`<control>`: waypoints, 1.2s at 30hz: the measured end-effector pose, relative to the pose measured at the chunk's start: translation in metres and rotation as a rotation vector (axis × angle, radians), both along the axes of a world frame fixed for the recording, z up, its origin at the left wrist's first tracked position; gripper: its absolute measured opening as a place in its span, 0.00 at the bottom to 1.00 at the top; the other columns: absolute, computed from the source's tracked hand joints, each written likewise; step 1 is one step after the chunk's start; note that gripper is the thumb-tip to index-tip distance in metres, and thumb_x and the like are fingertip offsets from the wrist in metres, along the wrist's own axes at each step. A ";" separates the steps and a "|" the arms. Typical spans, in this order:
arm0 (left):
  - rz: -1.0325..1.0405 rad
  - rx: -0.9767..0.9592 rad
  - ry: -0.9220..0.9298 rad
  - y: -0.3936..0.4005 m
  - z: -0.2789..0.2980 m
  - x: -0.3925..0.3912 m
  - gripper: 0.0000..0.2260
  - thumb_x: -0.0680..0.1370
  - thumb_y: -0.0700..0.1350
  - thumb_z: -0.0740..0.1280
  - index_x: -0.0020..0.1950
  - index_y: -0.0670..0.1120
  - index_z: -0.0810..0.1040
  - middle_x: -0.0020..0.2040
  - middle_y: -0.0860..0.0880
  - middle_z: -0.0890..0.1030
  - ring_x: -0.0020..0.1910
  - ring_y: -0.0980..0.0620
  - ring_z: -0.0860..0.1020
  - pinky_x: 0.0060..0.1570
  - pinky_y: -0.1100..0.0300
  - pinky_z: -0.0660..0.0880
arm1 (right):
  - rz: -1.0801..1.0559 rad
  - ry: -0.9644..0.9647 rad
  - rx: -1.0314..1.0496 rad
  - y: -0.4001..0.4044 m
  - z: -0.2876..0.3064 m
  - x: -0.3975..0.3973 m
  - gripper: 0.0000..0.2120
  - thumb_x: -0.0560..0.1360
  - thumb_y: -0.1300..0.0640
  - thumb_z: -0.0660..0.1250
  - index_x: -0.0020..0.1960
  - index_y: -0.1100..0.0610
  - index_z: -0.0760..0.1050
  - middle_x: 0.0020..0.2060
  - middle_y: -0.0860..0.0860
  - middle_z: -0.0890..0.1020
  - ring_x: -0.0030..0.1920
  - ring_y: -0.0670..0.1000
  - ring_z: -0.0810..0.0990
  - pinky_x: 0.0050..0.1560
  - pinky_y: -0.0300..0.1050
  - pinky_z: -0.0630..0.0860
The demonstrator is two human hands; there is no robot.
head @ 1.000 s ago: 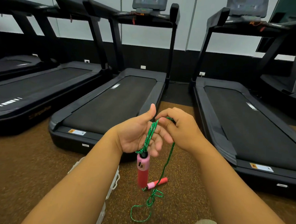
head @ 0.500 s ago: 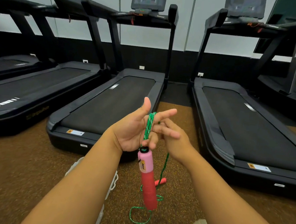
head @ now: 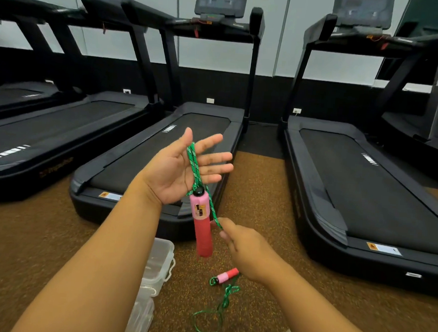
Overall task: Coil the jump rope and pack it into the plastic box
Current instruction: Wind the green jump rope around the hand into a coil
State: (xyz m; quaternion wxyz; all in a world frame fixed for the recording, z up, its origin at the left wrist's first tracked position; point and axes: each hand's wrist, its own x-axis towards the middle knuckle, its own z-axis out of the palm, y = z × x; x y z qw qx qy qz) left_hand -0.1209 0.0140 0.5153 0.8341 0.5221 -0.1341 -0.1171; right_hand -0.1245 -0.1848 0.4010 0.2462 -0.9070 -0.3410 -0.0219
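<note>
The green jump rope (head: pixel 194 164) is looped over my left hand (head: pixel 181 171), whose palm faces up with the fingers spread. One pink and red handle (head: pixel 201 224) hangs from that loop below the palm. My right hand (head: pixel 243 250) is lower and pinches the rope strand just beside the hanging handle. The other pink and red handle (head: pixel 227 275) lies on the floor with slack green rope (head: pixel 215 313) curled next to it. The clear plastic box (head: pixel 158 262) stands on the floor under my left forearm, partly hidden by it.
I face a row of black treadmills (head: pixel 177 147) on a brown speckled floor (head: pixel 275 195). A wide treadmill deck (head: pixel 366 191) lies to the right. A clear lid (head: pixel 141 316) lies near the box. A knee in beige cloth shows at the bottom edge.
My left hand has opened flat and risen with the rope loop on it. My right hand has dropped away from the left, drawing the strand down. The hanging handle swung.
</note>
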 end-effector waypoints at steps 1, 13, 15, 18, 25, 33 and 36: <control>0.026 0.012 -0.012 0.003 0.003 0.000 0.28 0.79 0.62 0.48 0.71 0.47 0.69 0.65 0.38 0.76 0.64 0.39 0.75 0.53 0.54 0.78 | -0.011 0.022 0.036 -0.002 -0.001 0.000 0.12 0.81 0.49 0.52 0.64 0.47 0.65 0.41 0.52 0.79 0.42 0.55 0.77 0.44 0.52 0.75; 0.260 -0.130 -0.107 0.020 0.010 0.013 0.25 0.81 0.58 0.50 0.71 0.46 0.70 0.66 0.39 0.76 0.64 0.42 0.76 0.63 0.50 0.71 | -0.048 -0.096 0.268 -0.009 0.103 0.000 0.09 0.80 0.46 0.56 0.58 0.42 0.71 0.39 0.47 0.80 0.40 0.47 0.78 0.41 0.46 0.75; 0.246 -0.163 -0.116 0.018 0.011 0.012 0.24 0.82 0.57 0.50 0.71 0.45 0.70 0.65 0.38 0.76 0.64 0.41 0.76 0.63 0.50 0.73 | -0.080 -0.127 0.188 -0.006 0.100 0.000 0.10 0.80 0.46 0.56 0.57 0.44 0.73 0.39 0.47 0.81 0.40 0.49 0.78 0.42 0.48 0.76; 0.219 -0.228 -0.110 0.016 0.012 0.010 0.23 0.82 0.54 0.51 0.71 0.42 0.69 0.66 0.37 0.76 0.65 0.40 0.75 0.62 0.51 0.74 | -0.153 -0.091 0.131 -0.001 0.081 0.003 0.08 0.80 0.50 0.57 0.54 0.48 0.74 0.38 0.48 0.80 0.40 0.49 0.78 0.43 0.49 0.77; 0.184 -0.219 -0.118 0.013 0.013 0.006 0.21 0.82 0.49 0.52 0.70 0.38 0.69 0.66 0.38 0.75 0.65 0.41 0.75 0.63 0.51 0.73 | -0.135 0.182 0.176 -0.003 0.058 0.003 0.09 0.81 0.49 0.56 0.47 0.47 0.73 0.38 0.49 0.79 0.39 0.50 0.76 0.42 0.50 0.75; 0.139 -0.002 -0.182 -0.003 0.012 0.001 0.19 0.82 0.46 0.51 0.69 0.40 0.71 0.65 0.39 0.77 0.62 0.40 0.77 0.58 0.53 0.76 | -0.050 0.188 0.282 0.001 0.079 0.002 0.09 0.80 0.50 0.57 0.50 0.48 0.76 0.34 0.48 0.79 0.36 0.47 0.76 0.44 0.48 0.76; 0.204 0.285 -0.258 -0.015 0.009 0.001 0.17 0.83 0.44 0.52 0.67 0.42 0.73 0.64 0.41 0.77 0.63 0.42 0.76 0.59 0.52 0.74 | -0.026 0.127 0.316 0.009 0.091 0.005 0.10 0.80 0.50 0.57 0.46 0.47 0.76 0.33 0.46 0.77 0.35 0.46 0.75 0.40 0.44 0.73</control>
